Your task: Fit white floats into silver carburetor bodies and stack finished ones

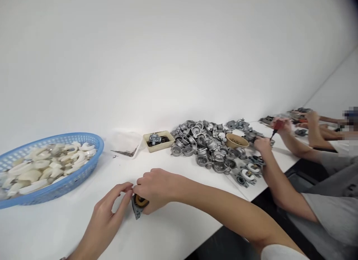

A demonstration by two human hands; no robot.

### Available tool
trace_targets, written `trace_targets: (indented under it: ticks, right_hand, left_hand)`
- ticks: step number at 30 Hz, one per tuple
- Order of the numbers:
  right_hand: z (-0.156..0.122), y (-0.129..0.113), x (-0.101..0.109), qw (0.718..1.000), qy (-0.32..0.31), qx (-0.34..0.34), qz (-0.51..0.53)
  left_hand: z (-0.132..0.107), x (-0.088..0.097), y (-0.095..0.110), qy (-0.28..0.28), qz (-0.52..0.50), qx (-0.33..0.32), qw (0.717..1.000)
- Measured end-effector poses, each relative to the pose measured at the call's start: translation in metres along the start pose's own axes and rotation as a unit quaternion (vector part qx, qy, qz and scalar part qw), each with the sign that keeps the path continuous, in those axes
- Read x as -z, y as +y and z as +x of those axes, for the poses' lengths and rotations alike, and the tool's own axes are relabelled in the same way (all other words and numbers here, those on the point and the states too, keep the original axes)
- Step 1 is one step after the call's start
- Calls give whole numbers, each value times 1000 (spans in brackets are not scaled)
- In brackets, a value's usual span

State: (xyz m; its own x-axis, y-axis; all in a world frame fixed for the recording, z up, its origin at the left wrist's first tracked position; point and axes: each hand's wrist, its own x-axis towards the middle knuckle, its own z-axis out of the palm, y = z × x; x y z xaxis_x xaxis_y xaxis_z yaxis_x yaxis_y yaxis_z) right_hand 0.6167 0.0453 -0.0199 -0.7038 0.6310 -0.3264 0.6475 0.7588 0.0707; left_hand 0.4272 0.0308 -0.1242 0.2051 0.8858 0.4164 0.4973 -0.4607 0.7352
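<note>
My right hand [156, 187] is curled over a small grey metal part with a tan round insert [139, 204], holding it on the white table [173, 230]. My left hand [107, 211] reaches in from the lower left, its fingertips pinching at the same part's left edge. Most of the part is hidden under my right palm.
A blue basket [69, 183] of white curved pieces stands at the left. A beige tray [158, 140] of small hardware, a clear bag [124, 144] and a heap of grey metal castings [207, 144] with a tan bowl [237, 140] lie behind. A co-worker's hands [263, 144] use a red screwdriver [275, 127] at right.
</note>
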Motion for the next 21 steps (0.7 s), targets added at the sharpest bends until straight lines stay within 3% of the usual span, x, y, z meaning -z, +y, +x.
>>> trace_targets:
  ticks: [3,6,10,14,18,21]
  right_hand:
    - [-19,4,3,1000,0,9,7]
    - [-65,19,6,998,48,6,34]
    - [-158,57,16,981,90,-127,112]
    - [-259,110,15,910,106,-382,119]
    - [-338,156,-5,845,105,-516,94]
    - [-375,173,-23,799,115,-582,93]
  left_hand:
    - [-2,2,2,4,9,-21,1000]
    - [-2,6,2,8,31,-19,999]
    - [-3,7,-2,-16,56,-26,998]
    - [-4,1,-6,-27,86,-54,995]
    - [-5,-4,-12,-33,83,-67,994]
    - [-6,-7,-20,-49,73,-69,994]
